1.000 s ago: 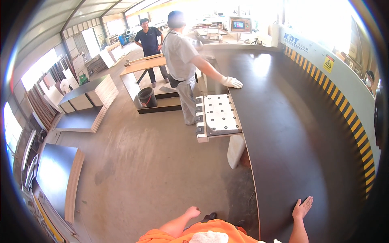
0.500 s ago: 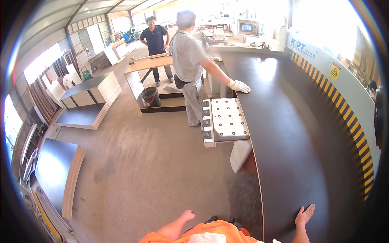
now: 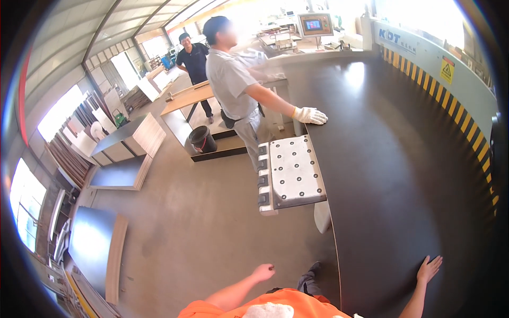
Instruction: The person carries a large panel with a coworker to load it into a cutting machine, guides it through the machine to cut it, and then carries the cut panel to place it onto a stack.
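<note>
My right hand (image 3: 429, 270) lies flat on a long dark panel (image 3: 374, 159), fingers stretched out. The panel rests on the machine and runs away from me along my right side. My left hand (image 3: 263, 272) is off the panel, above the floor, with its fingers curled closed. A small dark spot shows at those fingers, too small to make out. Farther along the panel's left edge, a co-worker's gloved hand (image 3: 310, 115) presses on its top. Beside that edge sticks out a white support table (image 3: 295, 170) dotted with round pads.
A co-worker in grey (image 3: 229, 79) stands beyond the support table; another person (image 3: 193, 59) stands behind a wooden frame bench (image 3: 185, 100) with a black bucket (image 3: 202, 140). Stacked boards (image 3: 97, 241) sit at left. A striped machine beam (image 3: 450, 106) borders the panel's right.
My view has shifted, and one of my feet now shows stepped forward beside the panel. My right hand still lies flat on it. The grey-clad co-worker's head is turned toward the right.
</note>
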Motion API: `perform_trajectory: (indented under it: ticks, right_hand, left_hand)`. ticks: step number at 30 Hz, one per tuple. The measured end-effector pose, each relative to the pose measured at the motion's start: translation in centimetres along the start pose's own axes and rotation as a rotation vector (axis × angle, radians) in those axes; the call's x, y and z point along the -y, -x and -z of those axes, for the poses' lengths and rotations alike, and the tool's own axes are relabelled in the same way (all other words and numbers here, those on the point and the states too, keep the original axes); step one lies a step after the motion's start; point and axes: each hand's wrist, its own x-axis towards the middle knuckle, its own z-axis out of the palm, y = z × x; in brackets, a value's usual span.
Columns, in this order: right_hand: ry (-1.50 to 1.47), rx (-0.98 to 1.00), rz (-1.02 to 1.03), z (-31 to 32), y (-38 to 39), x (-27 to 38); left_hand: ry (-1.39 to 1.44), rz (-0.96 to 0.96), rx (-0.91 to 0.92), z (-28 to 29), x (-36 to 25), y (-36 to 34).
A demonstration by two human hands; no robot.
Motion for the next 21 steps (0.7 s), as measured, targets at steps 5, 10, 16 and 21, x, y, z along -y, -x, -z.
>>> perform_trajectory:
  ticks: [5, 10, 16, 21]
  right_hand:
    - [0.023, -0.039, -0.002, 1.4, -7.8, 7.4]
    - [-0.021, -0.044, 0.147, 3.8, -13.1, 16.1]
    - [-0.184, -0.024, 0.386, 7.1, -10.3, 29.6]
    - [-0.276, -0.041, 0.498, 8.1, -7.4, 33.8]
  left_hand:
    - [-0.104, -0.252, -0.047, 4.5, -11.3, -2.3]
    - [-0.004, -0.608, -0.329, 7.8, -22.6, -6.0]
    - [-0.184, -0.941, -0.474, 10.8, -32.1, -15.3]
    - [-0.500, -0.861, -0.408, 10.4, -37.7, -22.0]
